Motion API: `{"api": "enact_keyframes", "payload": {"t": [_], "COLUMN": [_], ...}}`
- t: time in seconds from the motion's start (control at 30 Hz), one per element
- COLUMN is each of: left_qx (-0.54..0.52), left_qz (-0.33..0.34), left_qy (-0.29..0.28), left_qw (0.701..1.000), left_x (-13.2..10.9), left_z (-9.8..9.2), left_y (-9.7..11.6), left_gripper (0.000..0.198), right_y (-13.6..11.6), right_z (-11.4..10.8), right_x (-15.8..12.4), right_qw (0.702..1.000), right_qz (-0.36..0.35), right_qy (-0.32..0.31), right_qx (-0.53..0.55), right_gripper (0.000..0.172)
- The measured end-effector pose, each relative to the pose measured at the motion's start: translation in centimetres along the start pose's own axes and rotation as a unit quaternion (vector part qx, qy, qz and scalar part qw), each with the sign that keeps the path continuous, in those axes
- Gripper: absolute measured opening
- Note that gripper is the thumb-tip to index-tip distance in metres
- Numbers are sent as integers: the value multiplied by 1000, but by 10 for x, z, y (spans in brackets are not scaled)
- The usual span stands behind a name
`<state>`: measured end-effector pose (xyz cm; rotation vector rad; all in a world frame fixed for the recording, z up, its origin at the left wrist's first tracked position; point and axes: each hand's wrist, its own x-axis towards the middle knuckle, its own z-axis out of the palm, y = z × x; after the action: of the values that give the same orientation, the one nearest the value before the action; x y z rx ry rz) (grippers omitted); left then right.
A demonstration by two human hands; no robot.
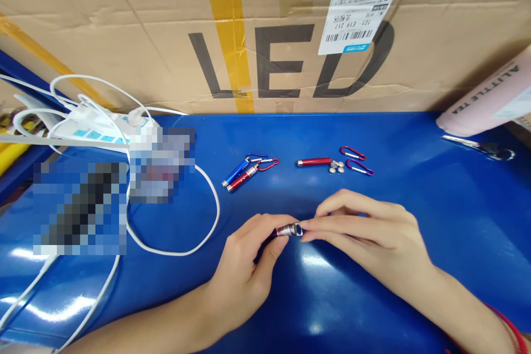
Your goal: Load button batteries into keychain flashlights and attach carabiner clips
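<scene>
My left hand [251,260] is closed around a small penlight [286,230] with a silver, ringed end and a dark barrel mostly hidden by the fingers. At that silver end, the fingertips of my right hand [373,229] are pinched together; a small shiny bit shows there, too small to name. Beyond my hands lie a blue penlight [235,172] and a red penlight [243,179], each with a carabiner clip. Farther right, a red penlight tube [314,162] lies beside several button cells [336,166], a red carabiner [352,153] and a purple carabiner [359,167].
A large cardboard box [157,27] stands along the back of the blue table [265,138]. On the left are a white power strip [99,130], looping white cables [218,210] and blurred-out items. At right lie a pink bottle [477,99] and keys [481,146].
</scene>
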<state>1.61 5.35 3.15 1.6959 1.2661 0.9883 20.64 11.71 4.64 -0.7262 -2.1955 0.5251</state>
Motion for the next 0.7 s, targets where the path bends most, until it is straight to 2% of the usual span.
{"api": "enact_keyframes", "payload": {"t": [0.27, 0.47, 0.7], "left_qx": [30, 42, 93], "left_qz": [51, 88, 167], "left_qy": [-27, -47, -29], "left_qw": [998, 994, 981], "left_x": [1, -1, 2], "left_z": [-2, -1, 0], "left_y": [-7, -13, -12], "left_gripper": [14, 15, 15], "right_y": [1, -1, -4], "right_z": [-2, -1, 1], "right_x": [0, 2, 6], "right_qw": [1000, 988, 968], "right_qz": [15, 107, 203], "right_qy": [-21, -53, -77], "right_qx": [11, 98, 129], "right_gripper": [16, 16, 14]}}
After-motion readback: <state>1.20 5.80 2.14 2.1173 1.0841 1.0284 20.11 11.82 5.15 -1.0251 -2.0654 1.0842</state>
